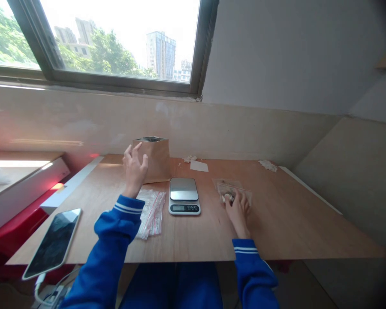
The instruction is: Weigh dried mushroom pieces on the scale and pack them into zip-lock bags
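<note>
A: What's the right hand on?

B: The right hand (237, 213) rests on a small, clear plastic bag (232, 188) lying flat on the table. Its fingers (241, 198) curl down, closed around a pale, rounded lump (227, 198). I can't tell whether the lump is inside the bag or on top of it.

A: And the left hand?

B: The left hand (134, 169) is raised and wide open, fingers spread, holding nothing. It's right in front of a brown kraft-paper stand-up pouch (157, 161) with a dark lining showing at its open mouth. I can't tell whether they touch.

A: What lies between the hands?

B: A silver digital kitchen scale (184, 196) with a steel platform and black display. Nearer the left hand, a flat, clear plastic bag with red edge stripes (151, 213) lies on the table.

A: And farther out?

B: It's all on a light plywood table (276, 214). A black-screened smartphone (53, 242) with a white cable (40, 289) sits at the left corner, jutting past the edge. By the wall are a white paper slip (199, 166) and a crumpled white tissue scrap (267, 165).
</note>
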Action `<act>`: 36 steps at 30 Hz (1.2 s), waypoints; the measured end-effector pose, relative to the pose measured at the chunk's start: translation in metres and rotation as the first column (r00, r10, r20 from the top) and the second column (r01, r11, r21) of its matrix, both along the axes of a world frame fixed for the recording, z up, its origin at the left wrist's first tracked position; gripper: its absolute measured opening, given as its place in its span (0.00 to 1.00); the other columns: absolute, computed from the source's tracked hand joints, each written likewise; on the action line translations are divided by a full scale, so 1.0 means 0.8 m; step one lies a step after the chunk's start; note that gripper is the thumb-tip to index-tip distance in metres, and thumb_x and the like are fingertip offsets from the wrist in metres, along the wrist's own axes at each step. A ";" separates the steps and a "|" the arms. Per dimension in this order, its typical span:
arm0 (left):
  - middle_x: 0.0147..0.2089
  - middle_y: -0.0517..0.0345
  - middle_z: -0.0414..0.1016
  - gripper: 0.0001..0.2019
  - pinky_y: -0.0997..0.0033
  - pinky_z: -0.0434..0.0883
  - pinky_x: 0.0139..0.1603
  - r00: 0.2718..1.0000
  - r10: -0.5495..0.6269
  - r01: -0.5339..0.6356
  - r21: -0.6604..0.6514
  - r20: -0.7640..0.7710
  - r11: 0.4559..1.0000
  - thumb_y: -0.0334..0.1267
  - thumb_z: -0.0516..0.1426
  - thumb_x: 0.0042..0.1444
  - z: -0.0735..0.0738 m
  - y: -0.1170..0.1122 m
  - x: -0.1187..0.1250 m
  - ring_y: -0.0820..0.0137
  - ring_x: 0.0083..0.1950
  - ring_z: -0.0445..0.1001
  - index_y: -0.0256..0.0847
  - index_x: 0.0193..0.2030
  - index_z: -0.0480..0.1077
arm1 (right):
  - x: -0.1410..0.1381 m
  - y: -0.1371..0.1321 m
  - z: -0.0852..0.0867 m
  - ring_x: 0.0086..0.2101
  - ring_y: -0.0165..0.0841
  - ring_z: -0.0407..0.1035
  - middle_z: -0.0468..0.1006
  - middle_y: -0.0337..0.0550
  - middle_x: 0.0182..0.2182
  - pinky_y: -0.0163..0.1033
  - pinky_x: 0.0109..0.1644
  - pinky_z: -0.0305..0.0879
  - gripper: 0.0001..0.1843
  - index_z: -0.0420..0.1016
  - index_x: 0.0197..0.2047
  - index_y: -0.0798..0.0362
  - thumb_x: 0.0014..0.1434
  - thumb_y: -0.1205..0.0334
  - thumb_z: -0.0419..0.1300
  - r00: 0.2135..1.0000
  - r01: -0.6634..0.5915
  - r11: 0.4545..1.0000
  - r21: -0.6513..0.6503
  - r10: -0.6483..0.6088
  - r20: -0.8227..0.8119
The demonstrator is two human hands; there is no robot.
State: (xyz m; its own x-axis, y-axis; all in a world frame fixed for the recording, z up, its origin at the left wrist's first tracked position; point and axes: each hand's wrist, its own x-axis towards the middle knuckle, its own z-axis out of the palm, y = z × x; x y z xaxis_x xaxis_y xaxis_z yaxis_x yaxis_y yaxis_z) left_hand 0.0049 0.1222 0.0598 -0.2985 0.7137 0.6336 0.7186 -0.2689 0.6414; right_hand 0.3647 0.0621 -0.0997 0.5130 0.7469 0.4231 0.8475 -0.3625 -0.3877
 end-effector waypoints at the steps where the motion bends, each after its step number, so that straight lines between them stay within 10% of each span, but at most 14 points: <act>1: 0.70 0.43 0.51 0.25 0.46 0.51 0.68 0.999 0.036 -0.037 -0.019 -0.040 0.999 0.43 0.50 0.61 0.009 0.015 -0.004 0.52 0.71 0.51 0.44 0.65 0.61 | -0.006 -0.004 -0.010 0.63 0.52 0.53 0.57 0.59 0.65 0.58 0.61 0.52 0.29 0.60 0.64 0.56 0.63 0.53 0.46 0.999 -0.036 0.998 -0.053 0.037 0.025; 8: 0.70 0.48 0.55 0.21 0.38 0.41 0.67 0.971 0.004 -0.058 -0.217 -0.240 0.974 0.44 0.43 0.64 0.025 0.089 -0.039 0.49 0.73 0.40 0.47 0.55 0.70 | 0.023 0.001 -0.018 0.66 0.50 0.46 0.57 0.48 0.66 0.57 0.65 0.49 0.27 0.61 0.63 0.49 0.61 0.53 0.50 0.983 -0.182 0.958 -0.223 0.168 -0.080; 14: 0.57 0.42 0.68 0.15 0.42 0.47 0.65 0.950 0.066 -0.097 -0.086 -0.304 0.992 0.44 0.47 0.62 0.009 0.036 -0.034 0.51 0.66 0.58 0.41 0.39 0.72 | -0.027 -0.005 0.041 0.65 0.51 0.48 0.56 0.60 0.65 0.64 0.64 0.48 0.22 0.68 0.56 0.56 0.59 0.62 0.52 0.953 -0.269 0.963 -0.024 0.263 -0.150; 18: 0.44 0.48 0.75 0.13 0.51 0.61 0.58 0.962 0.086 -0.108 -0.071 -0.259 0.992 0.43 0.53 0.58 -0.011 -0.026 -0.014 0.58 0.47 0.74 0.39 0.46 0.66 | -0.141 -0.033 0.116 0.60 0.37 0.60 0.67 0.50 0.59 0.49 0.65 0.57 0.18 0.67 0.57 0.50 0.65 0.61 0.47 0.625 -0.720 0.613 0.325 0.776 -0.080; 20: 0.44 0.48 0.76 0.16 0.60 0.67 0.47 0.972 0.052 -0.081 -0.119 -0.229 0.990 0.41 0.53 0.58 -0.020 -0.050 -0.010 0.59 0.43 0.76 0.38 0.51 0.64 | -0.197 -0.048 0.142 0.58 0.34 0.64 0.70 0.47 0.56 0.45 0.62 0.62 0.19 0.68 0.57 0.49 0.67 0.64 0.45 0.414 -0.856 0.400 0.326 0.910 -0.030; 22: 0.44 0.50 0.78 0.14 0.66 0.68 0.40 0.976 -0.006 -0.039 -0.202 -0.220 0.979 0.40 0.52 0.59 -0.026 -0.068 -0.012 0.61 0.41 0.77 0.41 0.50 0.66 | -0.241 -0.059 0.154 0.57 0.34 0.64 0.71 0.48 0.56 0.45 0.62 0.63 0.21 0.67 0.59 0.51 0.68 0.67 0.44 0.331 -0.916 0.310 0.253 0.943 0.042; 29: 0.41 0.57 0.82 0.14 0.72 0.66 0.35 0.973 -0.117 0.055 -0.292 -0.200 0.955 0.41 0.50 0.61 -0.037 -0.091 -0.022 0.63 0.41 0.79 0.49 0.46 0.75 | -0.293 -0.059 0.141 0.44 0.43 0.73 0.79 0.58 0.40 0.48 0.49 0.71 0.21 0.65 0.60 0.62 0.67 0.70 0.45 0.520 -0.838 0.533 -0.115 0.845 0.122; 36: 0.39 0.55 0.82 0.15 0.72 0.65 0.33 0.961 -0.111 0.022 -0.327 -0.255 0.945 0.43 0.50 0.62 -0.060 -0.102 -0.014 0.61 0.38 0.79 0.51 0.49 0.76 | -0.329 0.029 0.122 0.40 0.42 0.75 0.80 0.54 0.40 0.42 0.47 0.69 0.12 0.76 0.41 0.62 0.58 0.75 0.53 0.435 -0.900 0.433 -0.042 0.892 -0.126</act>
